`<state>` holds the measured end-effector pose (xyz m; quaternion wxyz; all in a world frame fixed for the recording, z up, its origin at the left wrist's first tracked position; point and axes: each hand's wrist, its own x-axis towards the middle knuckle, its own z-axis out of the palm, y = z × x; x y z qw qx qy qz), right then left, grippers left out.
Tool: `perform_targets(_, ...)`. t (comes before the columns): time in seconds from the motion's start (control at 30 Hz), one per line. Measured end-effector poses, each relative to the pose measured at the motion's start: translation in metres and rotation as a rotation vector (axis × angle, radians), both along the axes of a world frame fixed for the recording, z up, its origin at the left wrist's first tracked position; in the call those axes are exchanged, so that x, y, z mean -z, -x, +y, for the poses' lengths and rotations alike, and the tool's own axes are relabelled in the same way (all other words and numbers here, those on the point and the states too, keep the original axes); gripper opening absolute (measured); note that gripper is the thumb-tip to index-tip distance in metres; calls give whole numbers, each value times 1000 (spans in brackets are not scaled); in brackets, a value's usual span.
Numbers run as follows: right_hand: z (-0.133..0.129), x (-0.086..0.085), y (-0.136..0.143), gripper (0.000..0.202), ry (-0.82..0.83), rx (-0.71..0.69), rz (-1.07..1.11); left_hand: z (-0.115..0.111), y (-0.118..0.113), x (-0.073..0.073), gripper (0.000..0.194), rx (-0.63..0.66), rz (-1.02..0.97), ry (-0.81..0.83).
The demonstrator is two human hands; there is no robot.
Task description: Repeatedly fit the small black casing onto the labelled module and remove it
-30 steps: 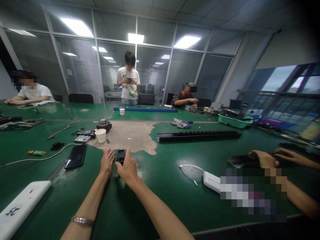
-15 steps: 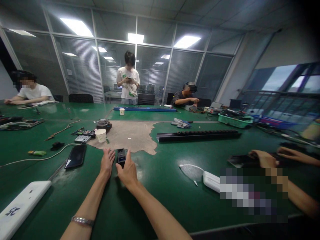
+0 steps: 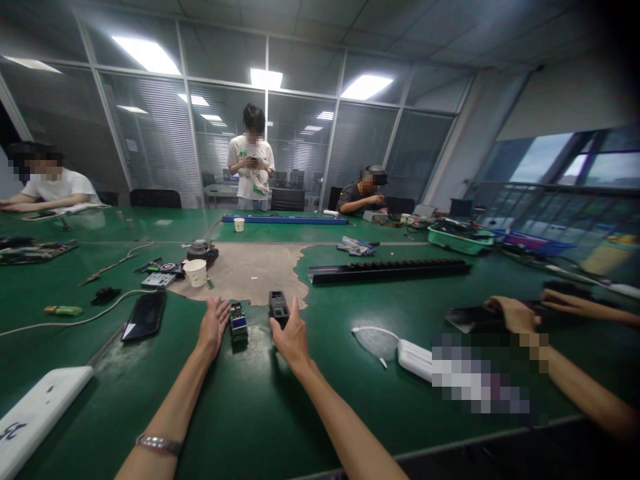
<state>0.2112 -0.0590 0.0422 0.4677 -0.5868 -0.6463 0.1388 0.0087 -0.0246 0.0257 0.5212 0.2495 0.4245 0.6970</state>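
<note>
My right hand (image 3: 294, 337) grips a black plastic housing (image 3: 278, 307) with rectangular openings, held at its right side just above the table. To the left of it a small electronic module (image 3: 239, 325) stands on the green table, its circuit board and a small bluish screen showing on top. Beside that module rests my left hand (image 3: 214, 327), fingers stretched out and holding nothing; whether it touches the module I cannot tell. A black phone (image 3: 145, 316) lies further left.
A paper cup (image 3: 195, 273) and loose electronic parts (image 3: 161, 279) are ahead-left. A long black rail (image 3: 390, 271) lies ahead-right. To the right are a white power strip (image 3: 416, 360) and another person's hands (image 3: 515, 315) on a dark part. A white case (image 3: 43, 413) sits front-left.
My right hand has moved right with the black housing, which has come off the module. The module's inside now shows, standing by my left hand, which has stayed in place.
</note>
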Motion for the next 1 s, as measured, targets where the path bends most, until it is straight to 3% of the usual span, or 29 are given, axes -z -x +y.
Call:
perform_targets(0.23, -5, 15, -8, 81, 50, 12, -47, -3, -5, -5, 66, 19, -1, -7)
perform_targets(0.43, -5, 22, -10, 81, 14, 10, -45, 0, 0, 0, 64, -4, 16, 5)
perform_targets(0.6, -6, 0, 1, 79, 4, -43, 58, 3, 8, 5, 65, -47, 24, -7)
perform_targets(0.8, -9, -35, 45, 85, -68, -152, 65, 5, 12, 5, 66, -109, 39, 11)
perform_targets(1.0, -7, -28, 77, 89, 15, -173, -75, 5, 14, 5, 68, -145, 50, 21)
